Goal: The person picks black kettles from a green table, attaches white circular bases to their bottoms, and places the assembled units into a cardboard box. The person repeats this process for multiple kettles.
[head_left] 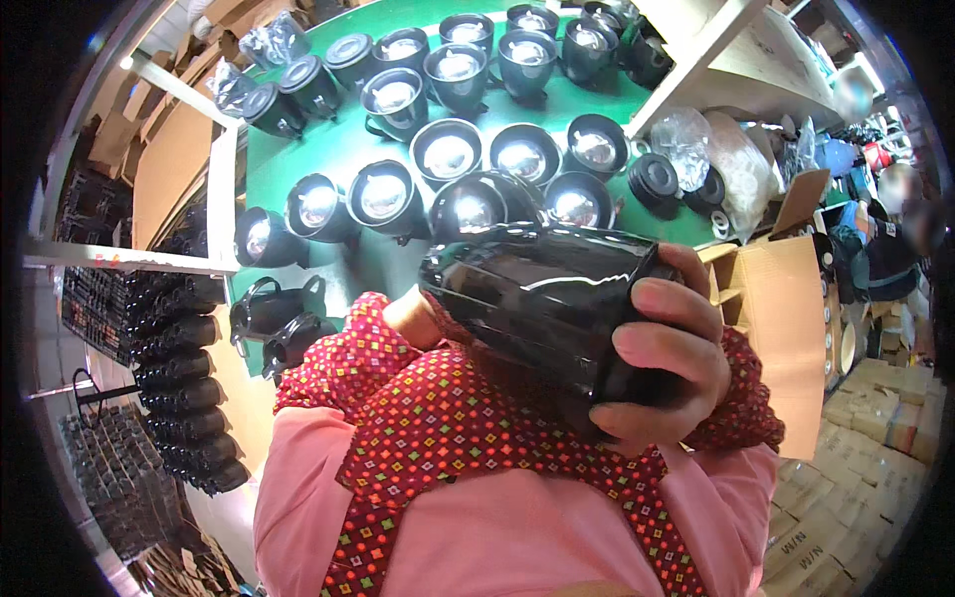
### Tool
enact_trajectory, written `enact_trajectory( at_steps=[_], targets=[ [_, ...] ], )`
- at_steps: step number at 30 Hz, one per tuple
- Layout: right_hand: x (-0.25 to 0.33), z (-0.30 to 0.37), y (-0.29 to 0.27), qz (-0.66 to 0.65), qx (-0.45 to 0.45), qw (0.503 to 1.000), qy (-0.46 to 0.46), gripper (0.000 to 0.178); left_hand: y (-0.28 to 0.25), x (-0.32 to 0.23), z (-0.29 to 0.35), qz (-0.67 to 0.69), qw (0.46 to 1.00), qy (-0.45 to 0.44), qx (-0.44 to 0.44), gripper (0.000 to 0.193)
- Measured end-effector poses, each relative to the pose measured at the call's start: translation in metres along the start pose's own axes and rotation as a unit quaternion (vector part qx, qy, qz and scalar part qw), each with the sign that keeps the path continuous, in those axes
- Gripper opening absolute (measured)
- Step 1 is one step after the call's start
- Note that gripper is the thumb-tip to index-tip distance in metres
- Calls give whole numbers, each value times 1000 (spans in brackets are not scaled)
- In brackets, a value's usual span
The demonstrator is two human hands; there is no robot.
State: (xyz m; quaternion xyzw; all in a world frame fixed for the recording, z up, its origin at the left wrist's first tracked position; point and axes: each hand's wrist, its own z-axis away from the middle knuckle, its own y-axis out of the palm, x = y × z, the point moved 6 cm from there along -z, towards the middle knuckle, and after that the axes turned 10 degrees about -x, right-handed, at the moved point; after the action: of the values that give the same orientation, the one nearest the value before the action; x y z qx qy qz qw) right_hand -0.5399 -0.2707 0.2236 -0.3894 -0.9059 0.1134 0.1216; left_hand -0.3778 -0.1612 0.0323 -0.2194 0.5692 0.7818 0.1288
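Green tabletop point(303, 164). White frame post point(221, 199), at its left side. Brown cardboard sheets point(174, 169), beyond post. Clear plastic bag point(681, 137), tabletop's right end. Divided carton point(781, 343), right. Closed cartons point(836, 512), many, lower right.

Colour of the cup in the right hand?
Glossy black cup, with bright reflections; shows best in the head view.

dark printed capital letters stand on the tan cartons point(831, 517) stacked at lower right; small red marks on the white beam point(149, 258) at left are too blurred to read.
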Motion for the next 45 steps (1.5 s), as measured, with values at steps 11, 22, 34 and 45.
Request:
enact_trajectory(
  at_steps=[11,22,34,45],
  targets=[
    [-15,44,-11,-46,-150,973,171,45,-11,-19,-5,2,1000,27,3,59],
    [-31,72,-12,-52,-168,957,232,62,-6,-19,-9,23,999,20,16,63],
    [-26,90,7,-69,-199,862,460,111,18,-55,50,-28,986,162,-32,79],
    [-14,18,24,9,115,987,112,85,-1,-28,70,80,977,-39,-192,50]
  ],
)
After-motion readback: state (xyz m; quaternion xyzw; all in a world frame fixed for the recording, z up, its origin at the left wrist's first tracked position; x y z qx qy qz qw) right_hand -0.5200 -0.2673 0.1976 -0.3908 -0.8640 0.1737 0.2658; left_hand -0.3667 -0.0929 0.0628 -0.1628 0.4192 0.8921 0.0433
